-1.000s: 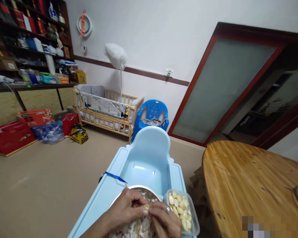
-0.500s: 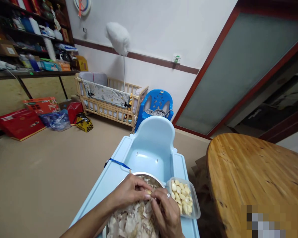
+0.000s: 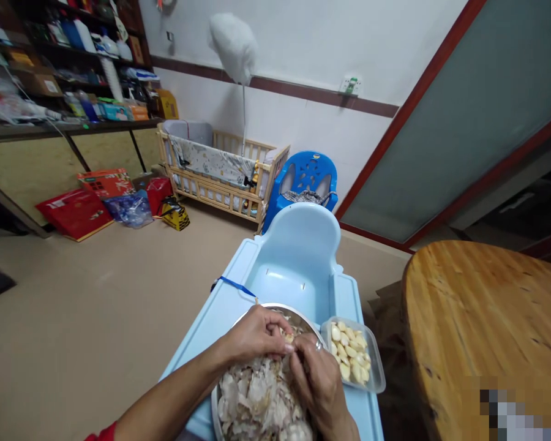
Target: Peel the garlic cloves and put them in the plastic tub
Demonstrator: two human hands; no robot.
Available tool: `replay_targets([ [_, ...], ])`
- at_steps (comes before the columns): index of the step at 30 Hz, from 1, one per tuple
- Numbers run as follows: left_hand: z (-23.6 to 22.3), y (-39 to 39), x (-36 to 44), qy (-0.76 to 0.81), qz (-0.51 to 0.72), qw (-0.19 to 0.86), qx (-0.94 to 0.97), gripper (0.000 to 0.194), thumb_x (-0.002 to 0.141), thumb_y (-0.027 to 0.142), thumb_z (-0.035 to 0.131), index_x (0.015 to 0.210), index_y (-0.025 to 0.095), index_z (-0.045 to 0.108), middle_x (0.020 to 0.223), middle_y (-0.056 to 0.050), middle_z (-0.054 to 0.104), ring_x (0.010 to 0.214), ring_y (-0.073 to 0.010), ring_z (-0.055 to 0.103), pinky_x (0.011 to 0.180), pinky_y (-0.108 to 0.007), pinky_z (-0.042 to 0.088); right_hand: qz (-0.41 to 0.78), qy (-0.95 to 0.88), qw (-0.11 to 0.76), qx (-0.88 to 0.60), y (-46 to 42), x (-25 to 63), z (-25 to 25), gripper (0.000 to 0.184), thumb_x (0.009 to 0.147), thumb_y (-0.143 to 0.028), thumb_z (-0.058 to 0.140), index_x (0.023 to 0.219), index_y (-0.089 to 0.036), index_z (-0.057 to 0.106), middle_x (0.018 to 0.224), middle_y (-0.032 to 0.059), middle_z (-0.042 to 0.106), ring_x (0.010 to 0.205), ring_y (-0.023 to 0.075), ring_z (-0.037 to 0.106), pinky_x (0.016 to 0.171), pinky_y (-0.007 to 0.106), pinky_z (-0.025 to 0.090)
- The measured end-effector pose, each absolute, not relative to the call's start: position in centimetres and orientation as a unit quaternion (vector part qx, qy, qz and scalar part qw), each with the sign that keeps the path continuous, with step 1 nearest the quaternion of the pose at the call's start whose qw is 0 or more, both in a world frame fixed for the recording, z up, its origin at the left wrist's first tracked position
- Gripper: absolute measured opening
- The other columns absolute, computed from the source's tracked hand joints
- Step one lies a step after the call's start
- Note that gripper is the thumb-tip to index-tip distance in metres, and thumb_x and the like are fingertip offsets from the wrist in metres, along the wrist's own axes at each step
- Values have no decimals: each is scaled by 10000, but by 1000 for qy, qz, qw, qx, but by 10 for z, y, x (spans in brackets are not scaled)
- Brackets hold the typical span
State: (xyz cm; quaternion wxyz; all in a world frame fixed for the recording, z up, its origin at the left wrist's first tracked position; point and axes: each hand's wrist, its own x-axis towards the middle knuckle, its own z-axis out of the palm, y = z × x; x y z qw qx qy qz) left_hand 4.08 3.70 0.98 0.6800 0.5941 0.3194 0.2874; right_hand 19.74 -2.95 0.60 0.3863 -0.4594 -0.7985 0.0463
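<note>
Pinching: both hands — left hand (image 3: pixel 257 334), right hand (image 3: pixel 319 383) — nip one garlic clove (image 3: pixel 288 337) above the steel bowl (image 3: pixel 275 309).
Slip risk: clove may squirt into peelings (image 3: pixel 257 398).
Knock risk: right wrist beside tub of peeled cloves (image 3: pixel 353 361) — near surface (image 3: pixel 220 318) edge.

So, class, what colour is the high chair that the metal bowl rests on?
Pale blue: the high chair under the metal bowl, best seen in the head view.
</note>
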Motion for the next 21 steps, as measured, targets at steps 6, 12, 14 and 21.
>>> replay_targets([
  [6, 15, 36, 41, 308, 310, 684, 584, 282, 607, 339, 722, 756, 107, 656, 493, 38, 555, 459, -93, 477, 452, -182, 325, 135, -763, 417, -476, -32, 200, 6, 127, 821, -112, 463, 806, -211, 540, 700, 25, 618, 620, 156, 595, 566, 254, 466],
  [12, 14, 37, 43, 297, 340, 675, 583, 198, 626, 251, 695, 764, 115, 656, 534, 50, 525, 500, -86, 451, 483, -181, 321, 139, -753, 423, -485, -33, 197, 4, 142, 735, -80, 482, 680, -206, 520, 601, -5, 576, 542, 137, 560, 504, 224, 433],
  [14, 14, 37, 44, 293, 349, 680, 574, 190, 644, 244, 676, 782, 117, 644, 557, 46, 536, 518, -92, 476, 509, -188, 348, 143, -761, 404, -487, -35, 196, 4, 141, 711, -78, 478, 662, -204, 518, 580, -10, 562, 515, 132, 541, 487, 222, 416],
  [21, 15, 38, 44, 297, 347, 703, 545, 197, 647, 242, 662, 798, 117, 649, 607, 18, 596, 562, -122, 541, 549, -218, 410, 160, -756, 372, -514, -36, 194, 13, 136, 756, -176, 547, 623, -202, 547, 537, -23, 552, 476, 126, 516, 462, 222, 392],
])
